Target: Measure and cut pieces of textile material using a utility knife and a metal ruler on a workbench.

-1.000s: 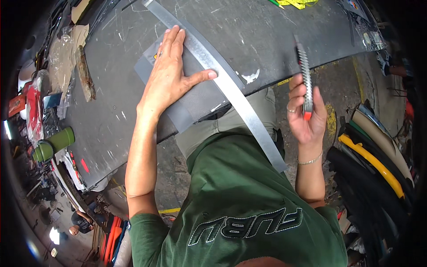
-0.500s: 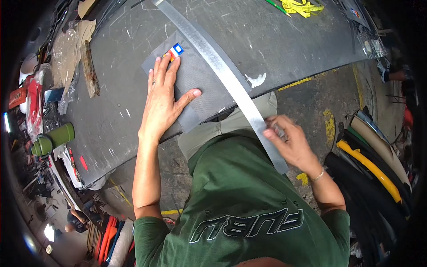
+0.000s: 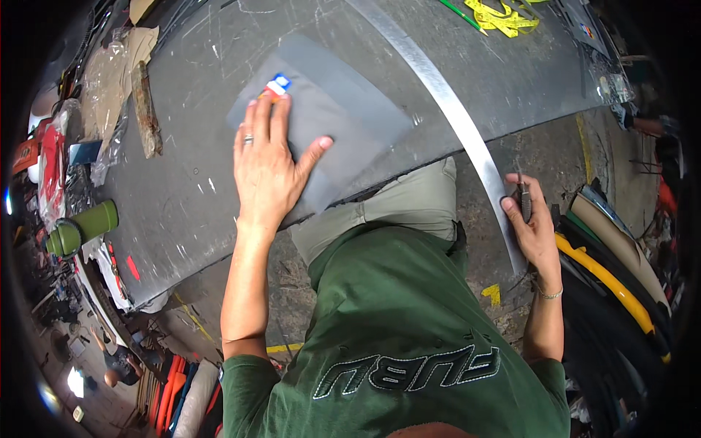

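My left hand point(image 3: 270, 164) lies flat with fingers spread on a piece of grey sheet material point(image 3: 339, 109), which is blurred by motion. At its fingertips is a small blue, white, red and yellow piece point(image 3: 277, 83), partly covered by them. My right hand point(image 3: 533, 230) is beyond the table's near edge, its fingers closed around a slim, dark-handled craft knife point(image 3: 523, 198) with a thin tip pointing away from me. The same hand's thumb touches a long metal straightedge point(image 3: 456, 120), which runs from the far side of the table out over the near edge, apart from the sheet.
A green pencil point(image 3: 463, 16) and a yellow tape measure point(image 3: 504, 17) lie at the far right of the dark table point(image 3: 193, 212). On the left are a wooden stick point(image 3: 146, 109), brown paper and a green cylinder point(image 3: 95, 222). Rolls of material point(image 3: 610, 270) stand at right.
The straightedge has moved right, off the grey sheet, along with my right hand. Under my left hand, the sheet has shifted slightly.
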Demonstrator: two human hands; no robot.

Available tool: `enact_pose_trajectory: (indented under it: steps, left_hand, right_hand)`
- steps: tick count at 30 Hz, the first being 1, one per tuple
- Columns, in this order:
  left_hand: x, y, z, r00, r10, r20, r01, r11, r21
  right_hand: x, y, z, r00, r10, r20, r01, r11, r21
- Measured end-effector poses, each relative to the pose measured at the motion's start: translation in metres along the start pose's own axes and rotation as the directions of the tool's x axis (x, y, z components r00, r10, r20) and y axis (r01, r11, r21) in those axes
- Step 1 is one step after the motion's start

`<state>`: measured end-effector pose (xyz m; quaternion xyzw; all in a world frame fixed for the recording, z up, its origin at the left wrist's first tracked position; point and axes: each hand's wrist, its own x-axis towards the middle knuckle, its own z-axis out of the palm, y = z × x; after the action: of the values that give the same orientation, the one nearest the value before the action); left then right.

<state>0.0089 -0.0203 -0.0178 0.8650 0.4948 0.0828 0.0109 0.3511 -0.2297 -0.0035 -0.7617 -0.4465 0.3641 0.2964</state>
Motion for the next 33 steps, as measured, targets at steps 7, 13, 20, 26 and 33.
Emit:
enact_pose_trajectory:
  steps: [7,13,20,26,33]
  left_hand:
    - [0.004,-0.012,-0.037,0.959,-0.252,0.134,0.244,0.967,0.069]
    - [-0.011,-0.003,-0.005,0.994,-0.036,-0.101,0.041,0.998,0.047]
    - [0.0,0.011,-0.025,1.0,0.026,-0.011,-0.028,0.952,-0.306]
    - [0.001,-0.099,-0.029,0.998,-0.066,0.014,0.068,0.973,-0.222]
    - [-0.014,-0.098,-0.008,0.999,-0.036,0.038,0.041,0.988,-0.151]
  right_hand:
    - [0.003,-0.002,-0.003,1.0,0.013,-0.027,-0.014,0.999,-0.041]
    - [0.009,-0.012,0.006,0.999,-0.04,0.026,0.044,0.987,-0.153]
    - [0.011,0.005,0.009,0.996,0.082,0.028,-0.078,0.989,-0.126]
    - [0.004,0.026,-0.008,0.997,0.069,-0.037,-0.073,0.99,-0.122]
    - [-0.006,0.044,-0.006,0.984,0.014,-0.177,-0.03,0.996,-0.087]
